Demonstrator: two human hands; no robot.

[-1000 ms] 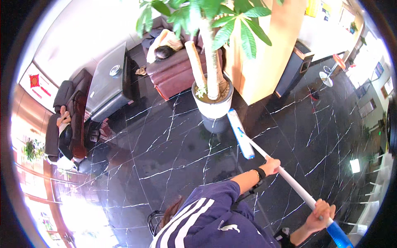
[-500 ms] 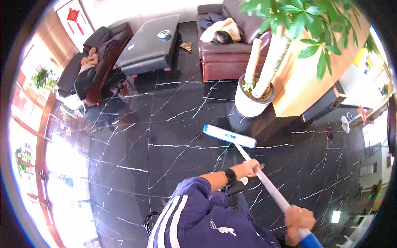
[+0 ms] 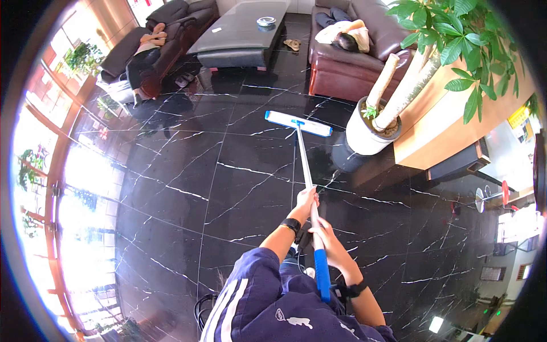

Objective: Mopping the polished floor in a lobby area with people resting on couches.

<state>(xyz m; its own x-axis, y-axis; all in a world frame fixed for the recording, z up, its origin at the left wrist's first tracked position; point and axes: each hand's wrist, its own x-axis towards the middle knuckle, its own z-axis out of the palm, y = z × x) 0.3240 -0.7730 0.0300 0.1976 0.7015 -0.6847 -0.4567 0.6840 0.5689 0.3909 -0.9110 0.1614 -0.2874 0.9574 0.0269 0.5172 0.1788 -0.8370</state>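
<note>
A flat mop (image 3: pixel 303 155) reaches from my body out across the glossy black floor. Its wide white and blue head (image 3: pixel 279 118) lies flat on the tiles, left of the potted tree. My left hand (image 3: pixel 308 200) is wrapped round the pale pole, about midway along it. Lower down, just above the blue handle grip (image 3: pixel 322 273), my right hand (image 3: pixel 325 232) closes on the same pole. The end of the blue grip points back at my waist.
The potted tree's white pot (image 3: pixel 364 134) stands beside a wooden counter (image 3: pixel 433 134). One person lies on a brown sofa (image 3: pixel 336 80), another on a dark sofa (image 3: pixel 117 60). Between them is a low dark table (image 3: pixel 239 34). Shoes (image 3: pixel 184 80) lie on the floor.
The mop head has slid forward and left over the floor. The pole now runs straighter ahead, and my right hand has come in from the right, close to my left hand.
</note>
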